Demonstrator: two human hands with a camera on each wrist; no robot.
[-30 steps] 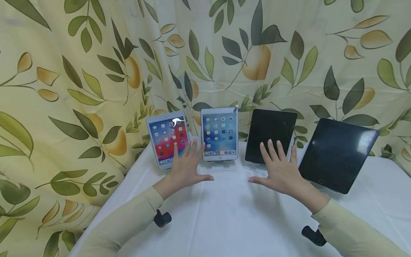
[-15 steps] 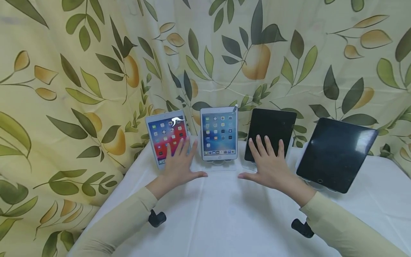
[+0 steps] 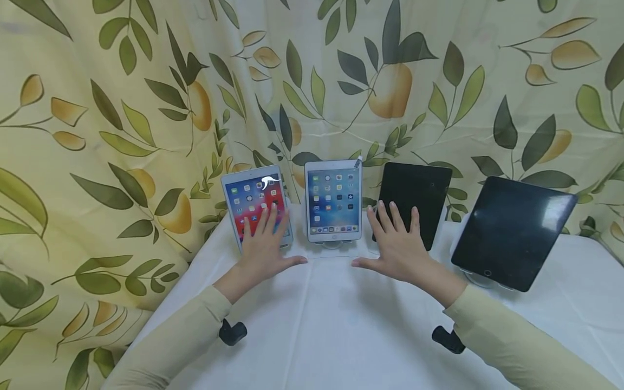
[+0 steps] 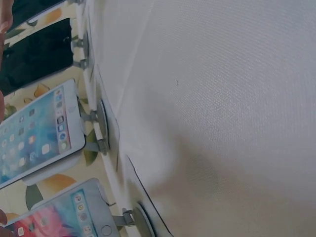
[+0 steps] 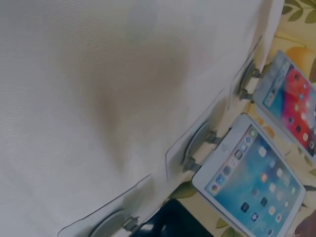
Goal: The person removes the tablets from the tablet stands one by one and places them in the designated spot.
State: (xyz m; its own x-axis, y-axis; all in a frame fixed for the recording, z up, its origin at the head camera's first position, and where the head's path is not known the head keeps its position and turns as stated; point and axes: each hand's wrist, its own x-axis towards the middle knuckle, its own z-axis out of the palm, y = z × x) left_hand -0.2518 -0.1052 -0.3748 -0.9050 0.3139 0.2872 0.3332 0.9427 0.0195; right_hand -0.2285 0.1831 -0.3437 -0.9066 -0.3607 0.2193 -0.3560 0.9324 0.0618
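Note:
Both hands are spread palm down above the white table, holding nothing. My left hand (image 3: 260,244) overlaps the lower right of a white tablet with a red and blue screen (image 3: 244,203) in the head view. My right hand (image 3: 402,249) overlaps the lower left of a black tablet with a dark screen (image 3: 424,189). Between the hands stands a second white tablet (image 3: 333,200), its blue screen lit with app icons. In the wrist views, this white tablet (image 4: 42,131) leans back on a grey stand (image 5: 200,143) with a flat base plate. Only fingertips show at the left wrist view's edge.
A larger black tablet (image 3: 514,233) stands angled at the right, behind the right forearm. White cloth (image 3: 326,325) covers the table. A curtain printed with leaves and fruit (image 3: 312,81) hangs behind and to the left. Each forearm carries a black wrist camera (image 3: 233,331).
Both hands have drifted left in the head view and slightly up, fingers still spread. The tablets keep their places on their stands.

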